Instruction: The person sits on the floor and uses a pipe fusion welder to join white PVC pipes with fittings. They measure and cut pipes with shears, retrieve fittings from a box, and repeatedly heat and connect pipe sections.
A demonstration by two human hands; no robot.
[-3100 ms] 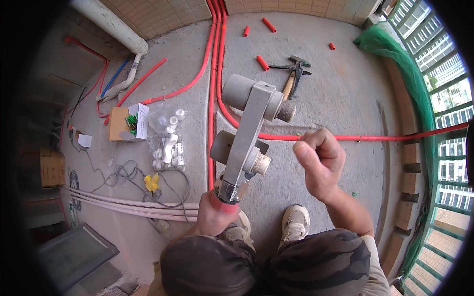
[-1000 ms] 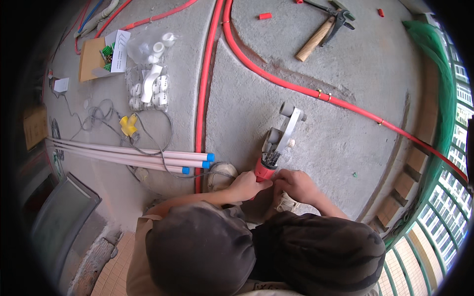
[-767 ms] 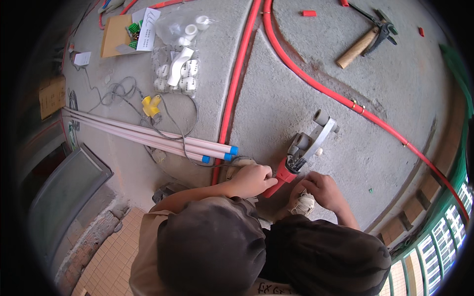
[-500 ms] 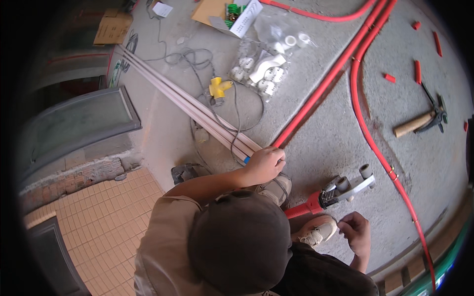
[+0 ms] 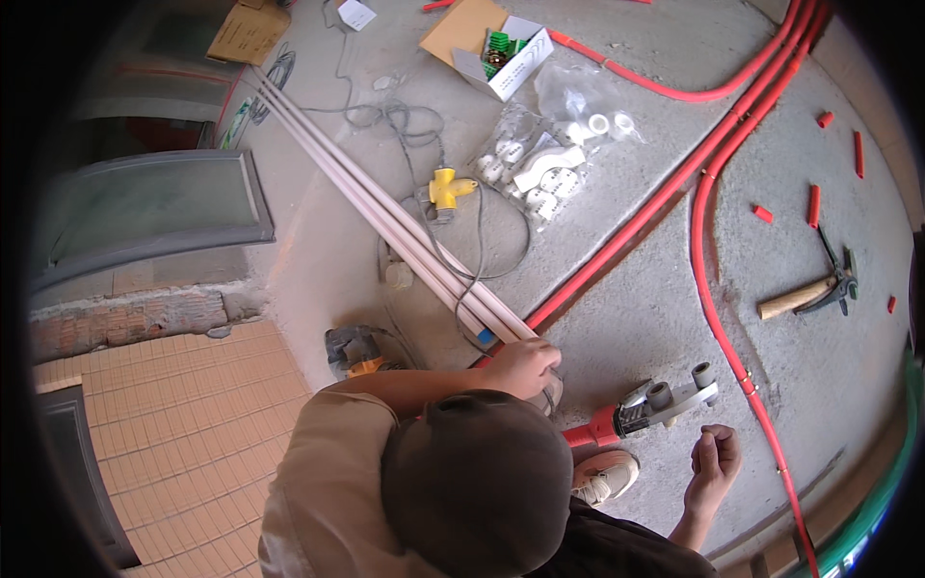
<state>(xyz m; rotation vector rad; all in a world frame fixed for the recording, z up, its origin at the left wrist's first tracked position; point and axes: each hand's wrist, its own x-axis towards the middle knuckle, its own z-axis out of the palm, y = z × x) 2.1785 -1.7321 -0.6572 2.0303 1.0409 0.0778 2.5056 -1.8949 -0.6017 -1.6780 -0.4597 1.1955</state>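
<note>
Pipes (image 5: 385,207), pale pink, side by side on the floor (image 5: 626,332), long axis slanting from upper left down to lower right, near ends right at the left hand (image 5: 520,368). Blue cap (image 5: 485,336) on one end, just left of the knuckles; farther along, the tip of the uppermost pipe hidden at the hand. From the left fingers, then, nearly the whole length up and to the left, with only the tips close by. Left fingers curled at those tips; cannot tell whether pinching a pipe or merely resting against one, with the palm side out of sight. Clearly the nearer hand and, by judgement, the better placed for the pipes. Right hand (image 5: 715,458) well apart from them, off to the right, thumb and forefinger pressed together, nothing visible between. Between the two hands, a red tool (image 5: 602,424), long axis crosswise to the pipes, handle leftward, grey head (image 5: 679,402) near the right hand but apart from it. Just below the tool, a shoe (image 5: 607,475). Across the pipes, a little short of their ends, a grey cable (image 5: 481,231), a possible snag during any shift of the pipes. Under those ends, apparently, a straight red conduit (image 5: 617,248), angled off to upper right.
</note>
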